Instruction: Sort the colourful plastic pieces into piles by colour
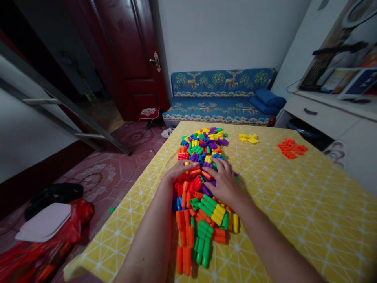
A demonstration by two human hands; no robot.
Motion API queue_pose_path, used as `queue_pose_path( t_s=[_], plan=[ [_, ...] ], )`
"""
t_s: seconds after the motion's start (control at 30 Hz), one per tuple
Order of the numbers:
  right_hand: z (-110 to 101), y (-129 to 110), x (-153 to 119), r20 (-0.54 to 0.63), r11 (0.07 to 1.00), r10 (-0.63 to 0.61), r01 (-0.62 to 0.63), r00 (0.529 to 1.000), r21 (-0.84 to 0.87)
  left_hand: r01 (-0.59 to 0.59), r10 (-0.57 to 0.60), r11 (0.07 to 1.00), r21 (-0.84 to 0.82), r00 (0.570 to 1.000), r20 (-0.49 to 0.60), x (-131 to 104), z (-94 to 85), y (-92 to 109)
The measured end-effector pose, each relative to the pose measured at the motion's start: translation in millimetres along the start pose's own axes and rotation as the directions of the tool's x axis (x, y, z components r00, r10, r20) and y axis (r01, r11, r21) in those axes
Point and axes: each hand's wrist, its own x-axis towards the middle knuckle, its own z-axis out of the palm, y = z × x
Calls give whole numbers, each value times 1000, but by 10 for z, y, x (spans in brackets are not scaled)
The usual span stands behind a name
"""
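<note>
A long heap of plastic bullet-shaped building blocks (203,236) in orange, green, red, yellow, blue and purple lies before me. My left hand (180,171) rests on the heap's left side, its visible fingers stretched over red and orange blocks. Opposite it, my right hand (223,180) lies on the pile with fingers spread, touching purple and yellow blocks. An orange block (206,175) sits between the two hands, close to the right fingertips; whether it is gripped does not show. Nearer to me, some green blocks (204,239) are joined in rows.
A yellow patterned cloth (279,220) covers the table. Small groups of yellow blocks (249,138) and orange blocks (291,148) lie apart on the right. Beyond stands a blue sofa (218,106). At left are a metal ladder (88,125) and a red bag (79,224) on the floor.
</note>
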Motion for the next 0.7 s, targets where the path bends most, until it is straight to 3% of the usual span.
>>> queue_pose_path(
  t_s=[0.17,0.37,0.43,0.6,0.7],
  plan=[
    [169,-54,63,-1,1000,19,-19,1000,17,-50,51,998,23,998,-37,-10,11,16],
    [88,-149,58,-253,953,89,-8,963,303,-121,124,991,48,991,-55,16,13,-20],
    [62,-211,57,-271,902,122,8,955,432,-139,141,990,39,989,-49,20,9,-31],
    [104,-260,71,-174,742,288,-105,942,662,-171,174,984,50,983,-59,6,2,-29],
    [169,-219,80,-2,541,444,-266,896,798,-178,182,982,64,981,-65,13,-12,-41]
  ],
)
